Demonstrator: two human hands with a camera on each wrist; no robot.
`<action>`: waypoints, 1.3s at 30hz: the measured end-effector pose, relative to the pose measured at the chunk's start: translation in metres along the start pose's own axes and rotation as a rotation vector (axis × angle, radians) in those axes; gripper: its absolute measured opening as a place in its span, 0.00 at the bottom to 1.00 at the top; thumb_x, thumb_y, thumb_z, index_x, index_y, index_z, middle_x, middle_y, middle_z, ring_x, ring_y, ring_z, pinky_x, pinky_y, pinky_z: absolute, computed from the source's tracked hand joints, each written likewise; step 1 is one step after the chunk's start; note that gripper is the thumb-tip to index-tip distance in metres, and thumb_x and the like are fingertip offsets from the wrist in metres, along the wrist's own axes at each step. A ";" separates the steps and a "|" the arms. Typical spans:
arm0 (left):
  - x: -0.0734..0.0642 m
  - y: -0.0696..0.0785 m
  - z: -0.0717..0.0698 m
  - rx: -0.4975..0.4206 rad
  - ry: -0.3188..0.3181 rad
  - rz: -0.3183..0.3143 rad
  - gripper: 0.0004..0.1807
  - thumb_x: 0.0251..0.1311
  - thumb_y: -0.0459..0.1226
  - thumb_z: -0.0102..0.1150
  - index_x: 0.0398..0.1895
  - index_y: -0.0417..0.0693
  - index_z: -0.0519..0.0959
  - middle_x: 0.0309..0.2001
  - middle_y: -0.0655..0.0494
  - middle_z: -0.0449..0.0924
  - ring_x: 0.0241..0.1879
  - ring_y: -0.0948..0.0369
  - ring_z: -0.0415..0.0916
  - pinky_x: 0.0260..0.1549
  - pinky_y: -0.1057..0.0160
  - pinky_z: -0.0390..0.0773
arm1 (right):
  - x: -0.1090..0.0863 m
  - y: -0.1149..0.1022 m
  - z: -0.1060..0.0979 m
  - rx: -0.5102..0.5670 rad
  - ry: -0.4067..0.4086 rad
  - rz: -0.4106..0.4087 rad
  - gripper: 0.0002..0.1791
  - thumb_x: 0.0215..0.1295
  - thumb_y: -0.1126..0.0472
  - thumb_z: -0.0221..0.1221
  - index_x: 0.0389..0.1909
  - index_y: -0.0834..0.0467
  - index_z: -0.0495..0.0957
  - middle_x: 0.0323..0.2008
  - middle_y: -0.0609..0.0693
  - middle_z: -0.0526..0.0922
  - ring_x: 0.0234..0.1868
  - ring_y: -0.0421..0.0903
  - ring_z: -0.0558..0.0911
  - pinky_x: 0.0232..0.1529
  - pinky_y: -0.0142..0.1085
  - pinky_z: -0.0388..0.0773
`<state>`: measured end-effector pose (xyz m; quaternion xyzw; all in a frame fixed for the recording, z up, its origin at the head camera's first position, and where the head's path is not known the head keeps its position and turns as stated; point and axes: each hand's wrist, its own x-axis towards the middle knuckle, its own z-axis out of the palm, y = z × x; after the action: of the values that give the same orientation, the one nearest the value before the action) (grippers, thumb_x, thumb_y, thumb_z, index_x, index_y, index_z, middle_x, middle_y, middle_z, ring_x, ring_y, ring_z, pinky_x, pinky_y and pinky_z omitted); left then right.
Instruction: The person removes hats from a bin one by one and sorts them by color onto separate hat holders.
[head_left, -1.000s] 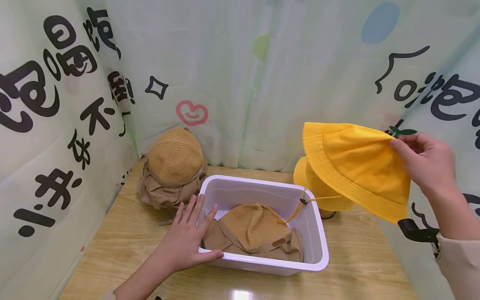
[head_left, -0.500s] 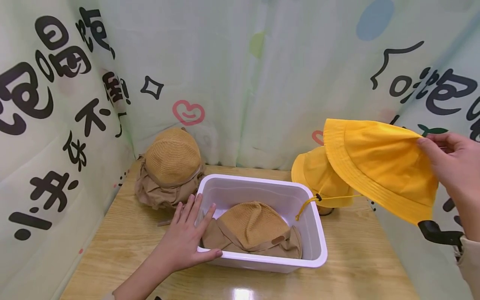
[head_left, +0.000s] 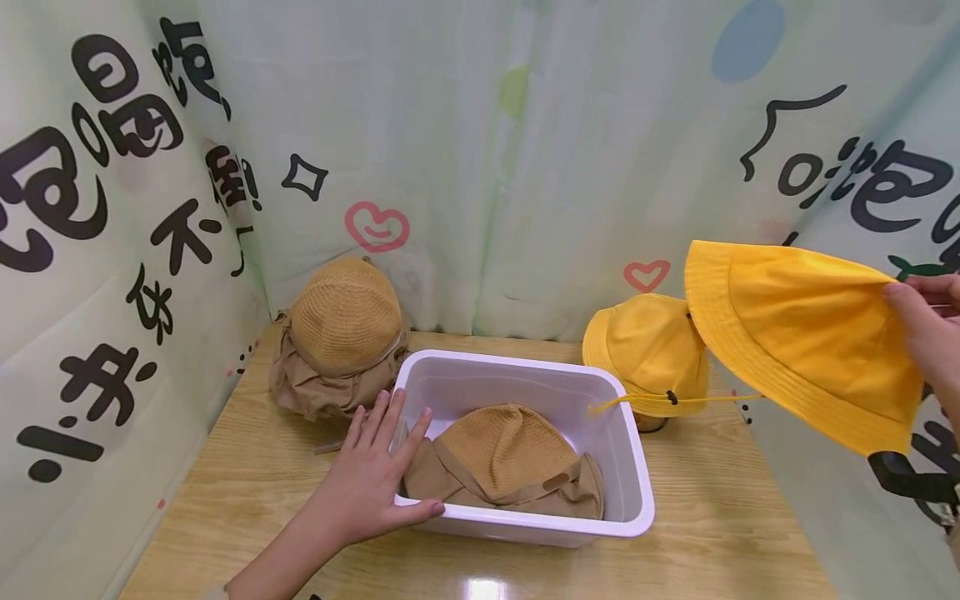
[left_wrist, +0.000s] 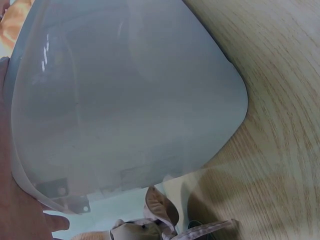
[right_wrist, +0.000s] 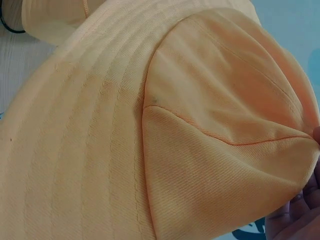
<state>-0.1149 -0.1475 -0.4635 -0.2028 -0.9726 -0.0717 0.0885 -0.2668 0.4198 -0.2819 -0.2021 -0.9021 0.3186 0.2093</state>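
Observation:
At the right edge of the head view my right hand point(head_left: 933, 325) pinches a yellow bucket hat point(head_left: 810, 342) by the top of its crown, near a green leaf-like trim. The hat hangs tilted; its yellow chin cord point(head_left: 720, 398) stretches left to the rim of a white plastic bin point(head_left: 517, 358). Its stitched brim and crown fill the right wrist view. My left hand point(head_left: 382, 471) rests with spread fingers on the bin's left rim. In the bin lies a tan knit hat point(head_left: 506, 454) with brown cloth. The bin's outer wall point(left_wrist: 135, 100) fills most of the left wrist view.
Another tan knit hat with brown cloth point(head_left: 345, 317) stands behind the bin on the left. A second yellow hat point(head_left: 652, 350) stands behind its right corner. Printed curtains point(head_left: 480, 167) enclose the wooden table point(head_left: 712, 517) at the back and sides.
My right hand has moved right with the yellow bucket hat, uncovering more of the second yellow hat. The cord has drawn back from the bin's inside toward its rim. My left hand stays put.

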 end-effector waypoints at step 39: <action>-0.001 -0.003 0.005 0.015 0.089 0.026 0.59 0.52 0.80 0.38 0.80 0.53 0.53 0.78 0.34 0.45 0.77 0.38 0.43 0.69 0.34 0.53 | -0.011 -0.036 0.029 0.108 -0.057 0.032 0.17 0.73 0.37 0.48 0.58 0.35 0.68 0.37 0.27 0.62 0.36 0.30 0.66 0.34 0.14 0.63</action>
<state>-0.1162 -0.1494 -0.4683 -0.2116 -0.9654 -0.0724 0.1341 -0.2808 0.3744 -0.2818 -0.1956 -0.8860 0.3756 0.1888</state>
